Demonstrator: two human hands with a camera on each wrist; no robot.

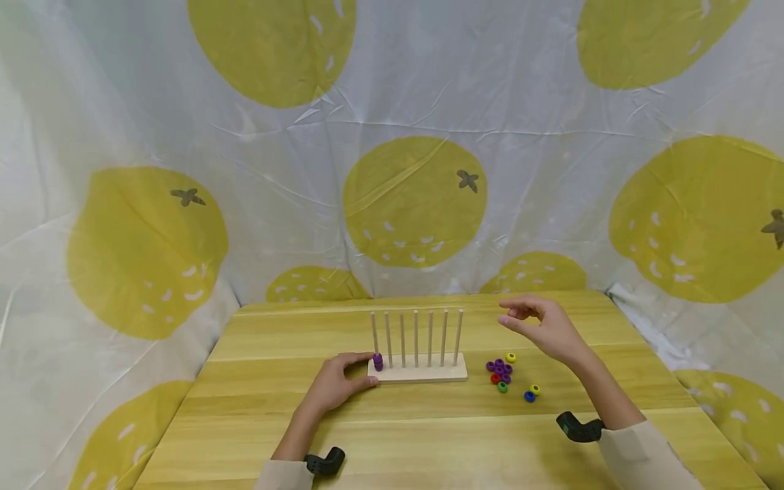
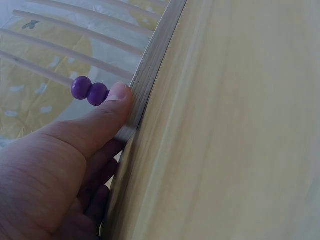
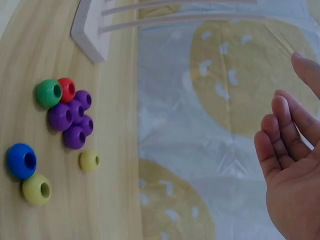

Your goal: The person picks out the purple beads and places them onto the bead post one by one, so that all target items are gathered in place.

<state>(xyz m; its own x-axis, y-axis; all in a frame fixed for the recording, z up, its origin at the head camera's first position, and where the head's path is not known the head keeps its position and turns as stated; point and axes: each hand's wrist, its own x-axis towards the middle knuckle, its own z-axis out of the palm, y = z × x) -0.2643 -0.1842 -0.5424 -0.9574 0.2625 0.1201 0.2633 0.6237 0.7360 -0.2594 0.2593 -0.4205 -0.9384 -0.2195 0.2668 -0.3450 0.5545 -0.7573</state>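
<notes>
My left hand (image 1: 335, 384) grips the left end of a wooden peg stand (image 1: 422, 374), thumb at the front and fingers toward the back. Purple beads (image 2: 97, 94) sit low on its leftmost peg, right by the thumb; the lowest part is hidden there. The other upright pegs carry no beads. Raised to the right of the stand, my right hand (image 1: 548, 330) hovers above the table behind the loose beads. Its fingers are loosely bent, with nothing between thumb and fingertips. Nearest below it lies a cluster of several purple beads (image 3: 61, 117), touching a red bead (image 3: 66, 90) and a green bead (image 3: 48, 93).
A yellow bead (image 1: 511, 358) lies just behind the cluster. Nearer the front right, a blue bead (image 1: 529, 397) touches another yellow bead (image 1: 535, 390). The wooden table (image 1: 429, 435) ends at a fruit-printed cloth (image 1: 275, 224) hanging behind and at the sides.
</notes>
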